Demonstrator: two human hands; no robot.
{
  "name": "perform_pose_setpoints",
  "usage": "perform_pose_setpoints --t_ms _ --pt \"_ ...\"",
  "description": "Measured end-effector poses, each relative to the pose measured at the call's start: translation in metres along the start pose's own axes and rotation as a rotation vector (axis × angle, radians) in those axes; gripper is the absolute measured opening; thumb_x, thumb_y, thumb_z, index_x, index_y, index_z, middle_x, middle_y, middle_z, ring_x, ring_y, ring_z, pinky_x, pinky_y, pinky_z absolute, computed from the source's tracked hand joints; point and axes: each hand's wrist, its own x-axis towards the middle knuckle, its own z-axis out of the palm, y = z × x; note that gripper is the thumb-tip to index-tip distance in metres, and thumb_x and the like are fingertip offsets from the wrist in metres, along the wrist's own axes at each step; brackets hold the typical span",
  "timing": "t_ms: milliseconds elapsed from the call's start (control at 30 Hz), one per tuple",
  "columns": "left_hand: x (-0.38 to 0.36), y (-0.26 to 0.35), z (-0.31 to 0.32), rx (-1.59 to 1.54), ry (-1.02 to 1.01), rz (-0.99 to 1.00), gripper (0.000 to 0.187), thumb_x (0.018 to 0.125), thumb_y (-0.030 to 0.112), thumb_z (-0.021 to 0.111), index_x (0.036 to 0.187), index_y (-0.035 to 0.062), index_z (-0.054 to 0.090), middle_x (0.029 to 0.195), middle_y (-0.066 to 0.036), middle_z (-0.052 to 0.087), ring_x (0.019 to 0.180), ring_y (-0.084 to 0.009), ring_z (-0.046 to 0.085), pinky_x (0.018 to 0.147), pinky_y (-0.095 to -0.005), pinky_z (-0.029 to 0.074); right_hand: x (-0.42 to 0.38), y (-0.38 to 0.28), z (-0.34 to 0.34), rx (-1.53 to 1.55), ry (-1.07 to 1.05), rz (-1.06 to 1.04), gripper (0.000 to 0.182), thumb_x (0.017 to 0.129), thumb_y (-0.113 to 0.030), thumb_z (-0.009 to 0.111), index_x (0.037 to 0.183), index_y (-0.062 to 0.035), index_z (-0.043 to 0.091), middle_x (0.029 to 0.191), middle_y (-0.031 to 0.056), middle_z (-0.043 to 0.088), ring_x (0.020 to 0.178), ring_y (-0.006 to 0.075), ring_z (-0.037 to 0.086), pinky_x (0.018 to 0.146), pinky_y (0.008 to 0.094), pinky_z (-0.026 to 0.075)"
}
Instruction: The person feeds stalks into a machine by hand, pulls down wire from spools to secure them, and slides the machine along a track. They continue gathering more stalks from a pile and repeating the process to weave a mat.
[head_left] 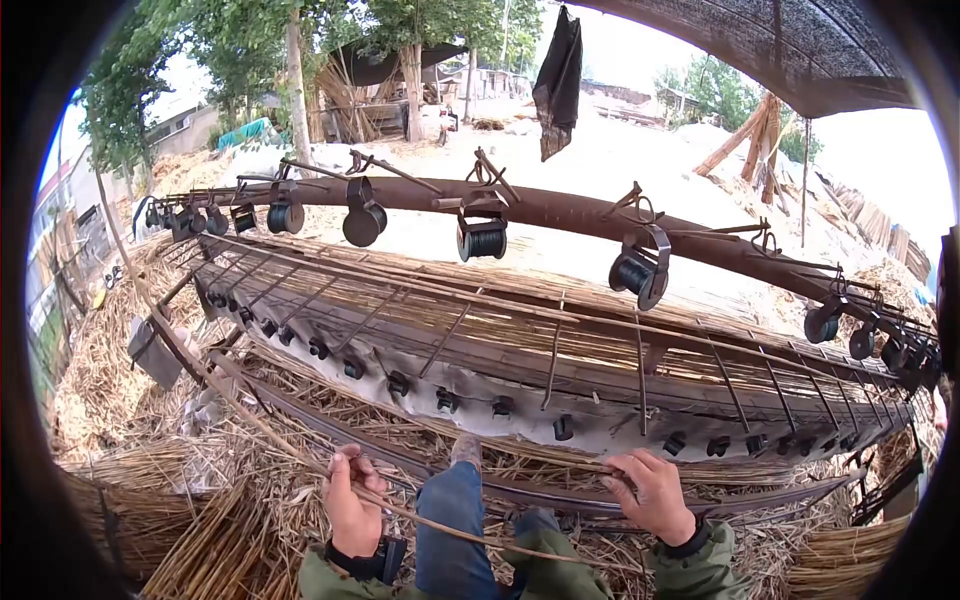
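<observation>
My left hand [352,505] is closed around a long thin reed [235,395]. The reed curves from the upper left down through my fingers and slopes across my lap to the lower right. My right hand [655,495] is in front of the frame's near edge, thumb and fingers pinched together. Whatever lies between those fingertips is too small to make out. Beyond both hands stands a long weaving frame [480,385] with reeds laid along it and metal rods across. Several small dark spools [447,400] hang along its near side.
Wire reels [483,240] hang from a curved, rusty pipe [560,210] above the frame. A metal rail [320,425] runs close to my knees. Loose straw and reed bundles [205,545] cover the ground. A dark cloth [558,85] hangs overhead.
</observation>
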Motion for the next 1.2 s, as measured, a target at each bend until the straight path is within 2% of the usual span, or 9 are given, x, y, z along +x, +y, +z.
perform_pose_setpoints --t_ms 100,267,333,400,533,767,967,1067,1200 --pt "-0.008 0.005 0.000 -0.006 -0.073 -0.015 0.023 0.095 0.026 0.044 0.097 0.0052 0.053 0.072 -0.004 0.052 0.058 -0.0125 0.046 0.054 -0.0268 0.040 0.028 0.006 -0.027 -0.173 0.104 -0.097 0.036 0.069 -0.007 0.069 0.103 -0.0062 0.056 0.092 0.0107 0.060 0.076 0.0289 0.058 0.064 0.0366 0.048" --pt "-0.023 -0.028 0.007 -0.015 -0.338 -0.228 0.023 0.094 0.025 0.047 0.098 0.0038 0.056 0.084 -0.008 0.059 0.074 -0.0193 0.057 0.067 -0.0329 0.047 0.061 0.045 -0.073 -0.410 0.110 0.229 0.048 0.071 -0.010 0.068 0.115 -0.0079 0.050 0.103 0.0117 0.055 0.081 0.0301 0.057 0.068 0.0394 0.045" --pt "-0.034 -0.063 0.000 0.187 -0.291 -0.336 0.022 0.094 0.022 0.048 0.098 0.0035 0.058 0.084 -0.011 0.060 0.076 -0.0234 0.059 0.072 -0.0380 0.047 0.073 0.070 -0.083 -0.417 0.052 0.302 0.055 0.070 -0.011 0.069 0.120 -0.0082 0.045 0.109 0.0132 0.052 0.088 0.0325 0.057 0.072 0.0399 0.046" --pt "-0.049 -0.083 0.007 0.426 -0.462 -0.381 0.018 0.092 0.020 0.053 0.100 0.0059 0.061 0.092 -0.004 0.060 0.069 -0.0143 0.051 0.064 -0.0321 0.042 0.084 0.102 -0.085 -0.554 0.003 0.261 0.060 0.070 -0.012 0.070 0.122 -0.0081 0.042 0.116 0.0150 0.048 0.097 0.0357 0.055 0.078 0.0407 0.046" --pt "-0.064 -0.103 0.009 0.766 -0.764 -0.258 0.019 0.092 0.018 0.052 0.102 0.0044 0.060 0.098 -0.009 0.058 0.091 -0.0226 0.055 0.076 -0.0353 0.045 0.096 0.150 -0.080 -0.548 -0.141 0.300 0.064 0.069 -0.015 0.072 0.124 -0.0074 0.041 0.124 0.0164 0.043 0.104 0.0372 0.052 0.084 0.0420 0.045" --pt "-0.061 -0.128 0.000 0.798 -0.979 -0.144 0.020 0.092 0.018 0.052 0.105 0.0048 0.059 0.101 -0.009 0.057 0.093 -0.0222 0.055 0.078 -0.0344 0.045 0.113 0.172 -0.059 -0.509 -0.389 0.535 0.059 0.068 -0.017 0.073 0.119 -0.0066 0.045 0.111 0.0161 0.053 0.099 0.0336 0.055 0.083 0.0401 0.046" --pt "-0.062 -0.127 0.000 0.776 -0.931 -0.333 0.023 0.094 0.024 0.050 0.108 0.0074 0.058 0.100 -0.009 0.057 0.090 -0.0201 0.056 0.075 -0.0345 0.046 0.099 0.190 -0.039 -0.649 0.135 0.181 0.060 0.064 -0.013 0.075 0.117 -0.0084 0.047 0.112 0.0132 0.053 0.101 0.0323 0.055 0.080 0.0406 0.047" --pt "-0.064 -0.123 0.001 0.807 -0.922 -0.279 0.022 0.092 0.021 0.051 0.106 0.0063 0.059 0.100 -0.010 0.058 0.092 -0.0221 0.056 0.078 -0.0351 0.046 0.094 0.216 -0.038 -0.598 -0.012 0.314 0.059 0.066 -0.013 0.074 0.118 -0.0089 0.047 0.112 0.0140 0.052 0.100 0.0332 0.055 0.080 0.0410 0.047" --pt "-0.060 -0.113 -0.006 0.924 -0.971 -0.079 0.021 0.091 0.019 0.053 0.106 0.0059 0.059 0.103 -0.009 0.058 0.095 -0.0224 0.055 0.081 -0.0341 0.044 0.100 0.203 -0.035 -0.667 0.122 0.365 0.019 0.075 -0.013 0.064 0.089 -0.0068 0.053 0.082 0.0111 0.060 0.078 0.0341 0.059 0.065 0.0443 0.045"
